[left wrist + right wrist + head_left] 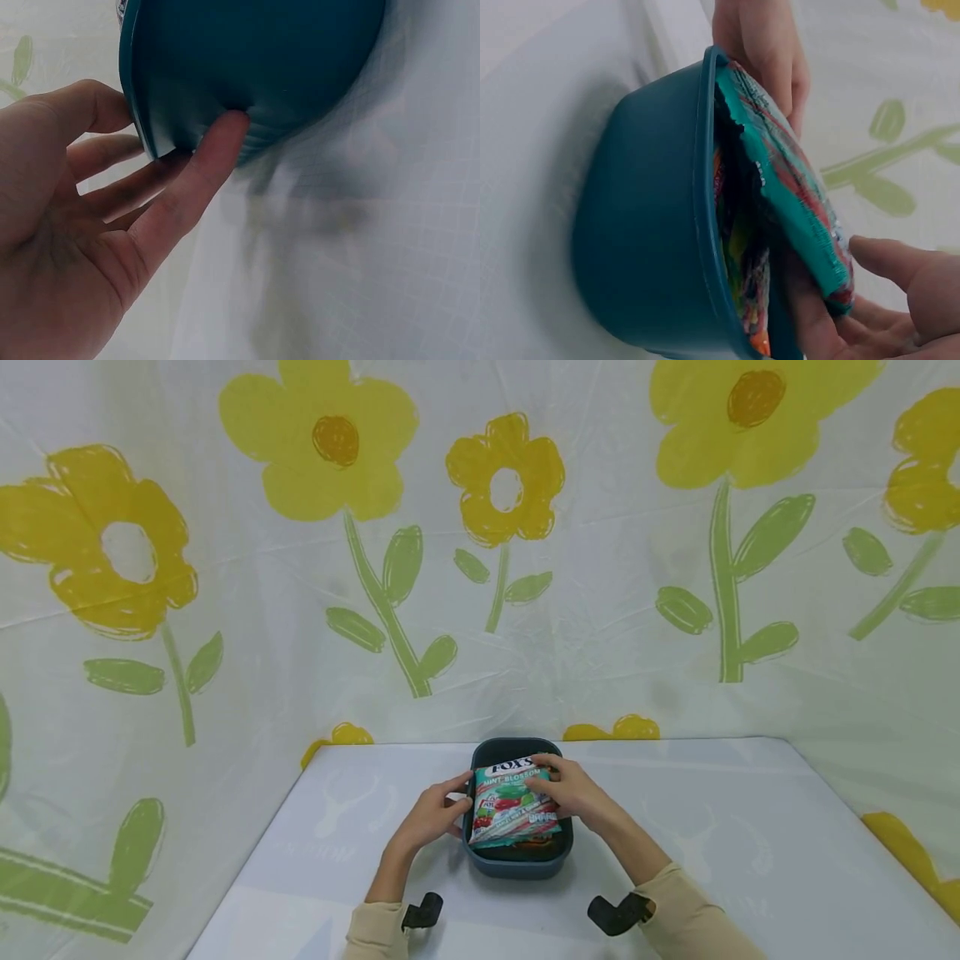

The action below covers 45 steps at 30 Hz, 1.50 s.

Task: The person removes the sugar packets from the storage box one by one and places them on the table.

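A dark teal plastic box [517, 867] stands on the white table. On top of it, tilted over the opening, lies a bag of Fox's mint candy [504, 814]. My left hand [429, 817] holds the box's left side; in the left wrist view one fingertip presses the outer wall [262, 67] while other fingers are at the rim. My right hand [577, 789] pinches the bag's right edge, thumb above and fingers underneath, as the right wrist view shows. Beneath the bag, inside the box, colourful packaging [750, 277] is partly hidden.
The white table [337, 877] has faint printed marks and ends at a back edge just behind the box. A white curtain [600, 635] with yellow flowers hangs behind and at both sides. Each sleeve carries a black wrist device [617, 916].
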Motion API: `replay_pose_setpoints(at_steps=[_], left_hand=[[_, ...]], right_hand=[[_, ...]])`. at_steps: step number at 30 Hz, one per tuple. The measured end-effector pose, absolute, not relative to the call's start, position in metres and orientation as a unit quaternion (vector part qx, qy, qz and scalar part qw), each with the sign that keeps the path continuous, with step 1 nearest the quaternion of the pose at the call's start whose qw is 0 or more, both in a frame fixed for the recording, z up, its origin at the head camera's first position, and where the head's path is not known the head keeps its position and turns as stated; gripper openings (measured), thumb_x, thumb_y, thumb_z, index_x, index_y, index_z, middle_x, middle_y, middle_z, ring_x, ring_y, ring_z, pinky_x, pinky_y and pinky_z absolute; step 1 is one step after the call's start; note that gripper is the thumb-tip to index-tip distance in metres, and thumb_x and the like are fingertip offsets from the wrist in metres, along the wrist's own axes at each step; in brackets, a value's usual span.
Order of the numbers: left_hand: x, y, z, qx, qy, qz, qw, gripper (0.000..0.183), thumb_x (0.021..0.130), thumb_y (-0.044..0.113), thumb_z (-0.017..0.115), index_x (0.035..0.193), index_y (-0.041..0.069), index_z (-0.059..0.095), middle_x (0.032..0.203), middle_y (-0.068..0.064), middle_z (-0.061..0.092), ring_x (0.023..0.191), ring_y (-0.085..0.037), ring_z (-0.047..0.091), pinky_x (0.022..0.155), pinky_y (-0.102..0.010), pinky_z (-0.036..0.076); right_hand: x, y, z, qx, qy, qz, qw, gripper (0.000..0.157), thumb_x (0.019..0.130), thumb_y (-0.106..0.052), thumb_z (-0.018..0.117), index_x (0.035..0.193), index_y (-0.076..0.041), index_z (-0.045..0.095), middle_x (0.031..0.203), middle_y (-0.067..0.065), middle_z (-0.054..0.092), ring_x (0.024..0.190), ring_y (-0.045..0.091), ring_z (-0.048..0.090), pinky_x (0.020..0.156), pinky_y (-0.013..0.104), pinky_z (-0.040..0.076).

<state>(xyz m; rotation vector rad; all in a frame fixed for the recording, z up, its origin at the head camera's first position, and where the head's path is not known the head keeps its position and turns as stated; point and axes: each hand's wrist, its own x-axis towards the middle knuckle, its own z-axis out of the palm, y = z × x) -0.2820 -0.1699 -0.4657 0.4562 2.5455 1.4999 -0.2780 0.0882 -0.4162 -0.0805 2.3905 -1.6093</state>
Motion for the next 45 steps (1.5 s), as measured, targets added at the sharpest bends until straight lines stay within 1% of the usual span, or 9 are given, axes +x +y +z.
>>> replay_pose_setpoints(at_steps=[6,12,15,18,24,30,37,45], left_hand=[[-0.284,-0.170,-0.467,0.154,0.844,0.507,0.075,0.052,0.099,0.020,0.055,0.149,0.012,0.042,0.136,-0.023,0.054,0.107,-0.029,0.066,0.063,-0.033,0.063],[-0.283,-0.172,-0.468,0.154,0.843,0.510,0.077,0.053,0.099,0.020,0.055,0.149,0.012,0.042,0.135,-0.022,0.055,0.110,-0.032,0.065,0.063,-0.034,0.063],[-0.283,-0.172,-0.468,0.156,0.843,0.509,0.076,0.053,0.099,0.020,0.055,0.150,0.011,0.042,0.135,-0.022,0.055,0.107,-0.030,0.065,0.062,-0.034,0.063],[-0.283,-0.172,-0.468,0.156,0.843,0.508,0.076,0.053,0.099,0.019,0.055,0.150,0.011,0.041,0.134,-0.022,0.056,0.104,-0.027,0.066,0.062,-0.034,0.063],[-0.282,-0.173,-0.469,0.152,0.845,0.508,0.074,0.053,0.099,0.020,0.056,0.149,0.013,0.042,0.133,-0.022,0.056,0.098,-0.022,0.066,0.062,-0.033,0.062],[-0.284,-0.172,-0.468,0.150,0.840,0.516,0.078,0.054,0.097,0.019,0.057,0.149,0.014,0.042,0.136,-0.022,0.055,0.097,-0.022,0.067,0.061,-0.035,0.062],[-0.286,-0.172,-0.468,0.152,0.842,0.511,0.082,0.055,0.097,0.019,0.056,0.150,0.013,0.042,0.135,-0.022,0.056,0.097,-0.022,0.066,0.062,-0.034,0.062],[-0.283,-0.172,-0.468,0.149,0.840,0.514,0.088,0.055,0.097,0.019,0.056,0.150,0.012,0.042,0.135,-0.023,0.055,0.098,-0.022,0.065,0.062,-0.034,0.063]], right_hand=[[-0.281,0.091,-0.423,-0.012,0.797,-0.591,0.123,0.052,0.094,-0.029,0.065,0.143,-0.017,0.051,0.136,0.021,0.058,0.089,0.020,0.065,0.076,0.042,0.063],[-0.282,0.092,-0.432,-0.007,0.749,-0.650,0.127,0.055,0.091,-0.032,0.069,0.142,-0.020,0.052,0.132,0.018,0.061,0.086,0.020,0.068,0.077,0.039,0.063],[-0.282,0.094,-0.434,-0.016,0.721,-0.679,0.138,0.057,0.090,-0.031,0.071,0.142,-0.020,0.051,0.133,0.017,0.061,0.089,0.021,0.068,0.080,0.039,0.062],[-0.282,0.095,-0.436,-0.024,0.698,-0.699,0.153,0.060,0.089,-0.029,0.072,0.144,-0.021,0.049,0.138,0.017,0.057,0.094,0.022,0.067,0.083,0.039,0.062],[-0.282,0.098,-0.441,-0.019,0.675,-0.718,0.167,0.061,0.088,-0.025,0.073,0.144,-0.024,0.049,0.142,0.016,0.054,0.098,0.023,0.066,0.085,0.039,0.061],[-0.282,0.102,-0.440,-0.030,0.669,-0.724,0.162,0.060,0.088,-0.023,0.073,0.144,-0.026,0.049,0.143,0.014,0.052,0.101,0.025,0.064,0.088,0.039,0.061],[-0.281,0.108,-0.439,-0.045,0.664,-0.731,0.150,0.060,0.090,-0.021,0.071,0.144,-0.027,0.048,0.145,0.014,0.050,0.106,0.026,0.062,0.091,0.041,0.059],[-0.279,0.115,-0.443,-0.047,0.663,-0.732,0.146,0.062,0.089,-0.021,0.072,0.145,-0.028,0.047,0.148,0.014,0.047,0.111,0.027,0.060,0.093,0.040,0.058]])
